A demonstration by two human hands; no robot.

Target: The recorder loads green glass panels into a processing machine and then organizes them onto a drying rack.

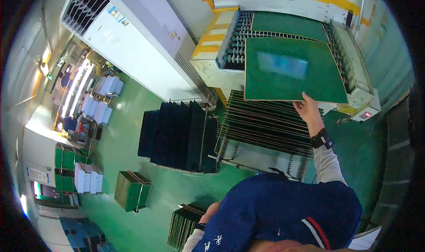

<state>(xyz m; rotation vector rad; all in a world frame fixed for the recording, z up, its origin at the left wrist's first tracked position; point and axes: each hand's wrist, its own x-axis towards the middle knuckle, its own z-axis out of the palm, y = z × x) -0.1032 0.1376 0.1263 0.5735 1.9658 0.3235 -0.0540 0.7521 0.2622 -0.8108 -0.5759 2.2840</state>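
Observation:
A large, glossy green panel [292, 70] lies over the near end of a roller conveyor, its near edge reaching past the machine. My right hand [306, 108] grips that edge, thumb on top and fingers below. Farther in, a second green panel [287, 25] rests on the rollers. Below the held panel, a rack [265, 126] carries several green panels standing on edge in a row. My left hand [210, 211] is low at my side, close to a stack of green panels [183, 225]; its fingers are hidden from view.
The conveyor's side wall [361, 66] borders the rollers on the right. Left of the rack stands another rack of dark panels [175, 137]. A smaller green panel stack [131, 190] sits on the green floor [157, 203]. A tall white air conditioner [133, 39] stands behind.

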